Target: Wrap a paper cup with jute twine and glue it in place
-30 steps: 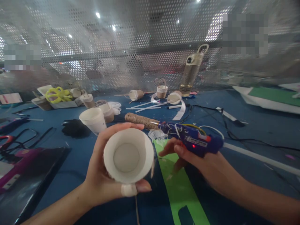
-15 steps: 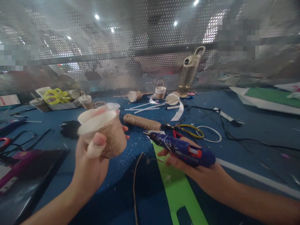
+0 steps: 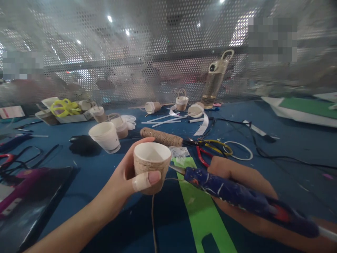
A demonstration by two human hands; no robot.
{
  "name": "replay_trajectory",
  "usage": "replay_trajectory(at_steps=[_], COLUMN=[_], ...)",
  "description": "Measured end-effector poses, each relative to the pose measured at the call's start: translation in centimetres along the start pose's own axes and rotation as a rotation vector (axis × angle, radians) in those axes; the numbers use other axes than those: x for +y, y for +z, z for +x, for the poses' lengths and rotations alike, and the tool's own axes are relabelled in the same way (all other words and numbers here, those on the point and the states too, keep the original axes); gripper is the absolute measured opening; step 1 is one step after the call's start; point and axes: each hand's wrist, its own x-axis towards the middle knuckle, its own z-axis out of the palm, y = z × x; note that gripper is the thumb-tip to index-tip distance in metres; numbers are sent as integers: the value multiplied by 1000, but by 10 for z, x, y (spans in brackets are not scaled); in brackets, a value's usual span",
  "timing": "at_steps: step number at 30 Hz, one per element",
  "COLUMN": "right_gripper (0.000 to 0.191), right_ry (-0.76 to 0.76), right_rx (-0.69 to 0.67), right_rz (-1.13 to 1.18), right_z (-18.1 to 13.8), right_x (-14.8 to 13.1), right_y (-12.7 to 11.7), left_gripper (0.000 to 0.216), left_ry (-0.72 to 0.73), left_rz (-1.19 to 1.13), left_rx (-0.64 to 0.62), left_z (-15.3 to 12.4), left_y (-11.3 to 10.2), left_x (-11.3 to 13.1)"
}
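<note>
My left hand (image 3: 126, 177) grips a small paper cup wrapped in brown twine (image 3: 152, 167), held upright above the table with its mouth facing up. A bandage covers the thumb tip pressed on the cup's front. A loose twine strand (image 3: 153, 214) hangs down from the cup. My right hand (image 3: 238, 182) holds a blue hot glue gun (image 3: 237, 195), whose metal nozzle points left and sits right at the cup's right side.
The blue table (image 3: 289, 140) carries a twine spool (image 3: 161, 137), red-handled pliers (image 3: 202, 156), a white ring (image 3: 238, 150), plain paper cups (image 3: 105, 136), small twine baskets (image 3: 181, 102), paper strips, yellow scissors (image 3: 64, 107), a water bottle (image 3: 214, 82), cables and a green sheet (image 3: 202, 211). A perforated screen stands behind.
The cup turned from open-end-toward-me, swung left and up, then came back upright at centre. The glue gun moved from pointing away to lying low with its nozzle against the cup.
</note>
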Motion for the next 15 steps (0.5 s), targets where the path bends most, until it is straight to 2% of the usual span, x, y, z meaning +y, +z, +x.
replay_trajectory(at_steps=[7, 15], right_gripper=[21, 24], right_ry=[-17, 73], right_rx=[68, -9], right_rz=[-27, -150], right_z=[-1, -1], right_x=[2, -3], right_y=[5, -4], left_gripper=[88, 83], left_ry=[-32, -14], left_rz=[49, 45], left_rx=[-6, -12], left_z=[-4, -5], left_y=[5, 5], left_x=[-5, -3])
